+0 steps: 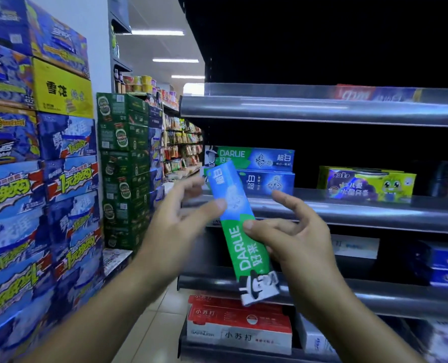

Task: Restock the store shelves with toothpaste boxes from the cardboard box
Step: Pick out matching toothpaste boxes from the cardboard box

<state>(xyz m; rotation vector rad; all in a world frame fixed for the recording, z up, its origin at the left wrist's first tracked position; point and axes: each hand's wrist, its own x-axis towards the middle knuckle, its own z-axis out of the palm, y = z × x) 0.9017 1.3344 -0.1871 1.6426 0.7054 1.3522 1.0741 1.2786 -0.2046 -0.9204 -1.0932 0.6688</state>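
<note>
At mid-shelf height, both hands hold one Darlie toothpaste box [240, 250] in the air, tilted, blue end up, just in front of the shelf rim [348, 208]. Left hand [175, 226]: fingers clamped on the blue upper part, thumb on the front. Right hand [296, 239]: thumb and forefinger pinch the green middle, other fingers spread. Step looks like placing; the box is not yet shelved. Stacked Darlie boxes [249, 157] sit at the shelf's left end. Next move probably calls for turning the box level and setting it on or beside that stack. Cardboard box not in view.
</note>
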